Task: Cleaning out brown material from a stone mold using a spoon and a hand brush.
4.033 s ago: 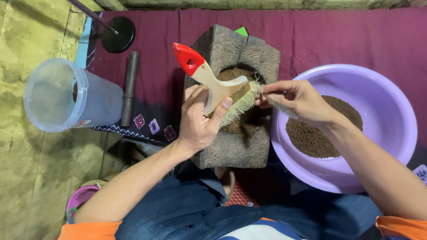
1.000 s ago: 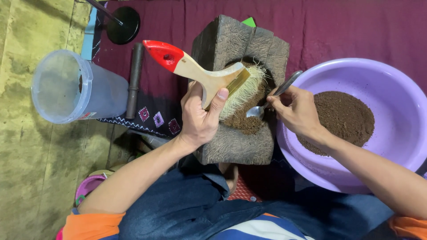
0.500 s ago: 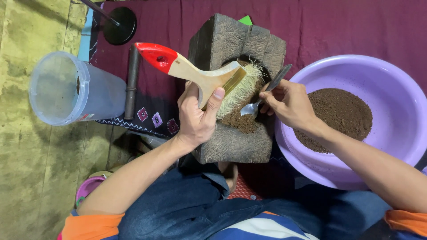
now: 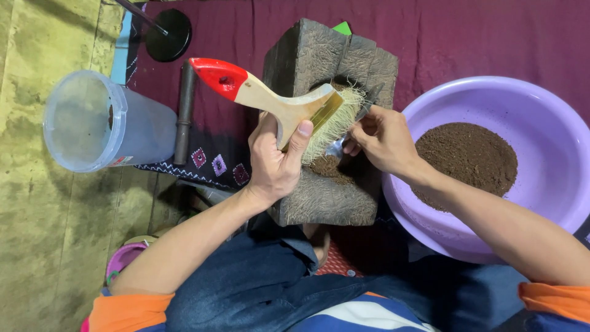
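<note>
- The left hand [image 4: 275, 166] is wrapped around the wooden handle of a wide brush [image 4: 289, 104] with a red tip, thumb pressed on the ferrule, so the pale bristles lie against the hollow of the stone mortar [image 4: 326, 117].
- The right hand [image 4: 382, 138] pinches a metal spoon [image 4: 344, 138] between thumb and fingers, its bowl down in the mortar's hollow just under the bristles.
- Dark brown powder [image 4: 329, 167] sits in the hollow and on the mortar's near lip, touching the spoon.
- The mortar stands on the maroon cloth [image 4: 479, 43], between the person's knees, near its front edge.
- Just beside it, at the cloth's right edge, a purple basin [image 4: 541, 110] holds a mound of the same powder.
- Off the cloth's left edge lies a clear plastic jug [image 4: 98, 123] on its side; a dark pestle [image 4: 183, 110] rests beside it.
- The step looks like gathering leftover powder out of the hollow; the next move calls for a steady, level spoon.
</note>
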